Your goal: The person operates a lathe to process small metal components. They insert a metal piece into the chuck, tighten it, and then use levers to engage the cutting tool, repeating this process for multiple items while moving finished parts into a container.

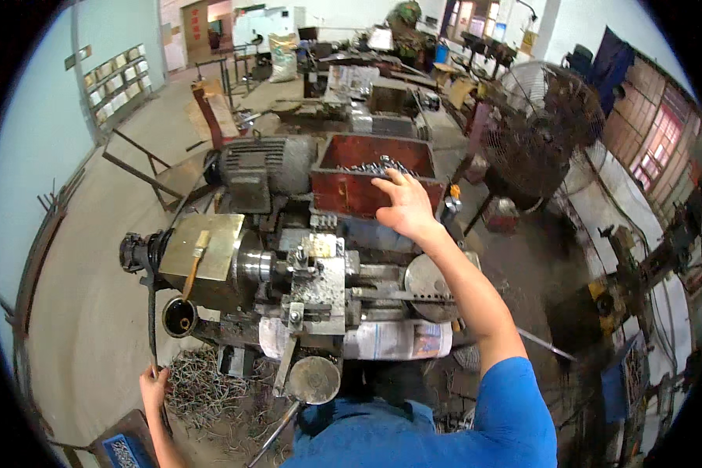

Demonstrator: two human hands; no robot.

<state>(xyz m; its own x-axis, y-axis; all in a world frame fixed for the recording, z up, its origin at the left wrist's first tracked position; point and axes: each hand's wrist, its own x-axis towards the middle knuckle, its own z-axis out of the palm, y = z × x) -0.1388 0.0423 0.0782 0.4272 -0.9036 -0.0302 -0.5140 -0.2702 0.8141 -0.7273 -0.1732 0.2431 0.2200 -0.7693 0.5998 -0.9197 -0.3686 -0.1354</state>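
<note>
My right hand reaches over the near wall of a red metal box, its fingers stretched out and apart close to the small shiny metal parts inside. I see nothing held in it. Low on the left, my left hand is closed around a long dark lever that runs up beside the machine's headstock. Between the two hands stands a small lathe with a metal chuck and a grimy tool slide. A brush lies on the brass-coloured headstock cover.
A grey electric motor sits behind the lathe. An oily cup hangs at its left front, above a heap of metal shavings. Newspaper covers part of the front. At right stands a large dirty fan; a blue tray is lower left.
</note>
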